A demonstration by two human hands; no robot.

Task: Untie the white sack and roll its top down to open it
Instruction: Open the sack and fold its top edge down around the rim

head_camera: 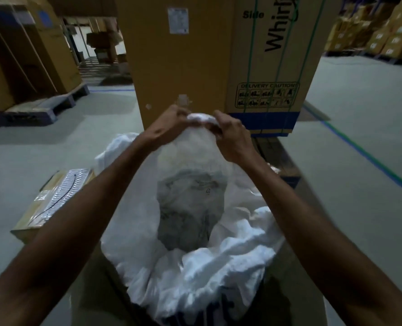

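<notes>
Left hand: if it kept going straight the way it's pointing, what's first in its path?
Beyond the sack top it grips, the left hand points forward at the tall cardboard box right behind, so likely that box's face. Depth is unclear from one view.

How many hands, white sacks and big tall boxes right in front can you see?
Hands: 2, left hand and right hand, both gripping the sack's top
White sacks: 1, the white sack
Big tall boxes right in front: 1, the cardboard box
Total: 4
</notes>
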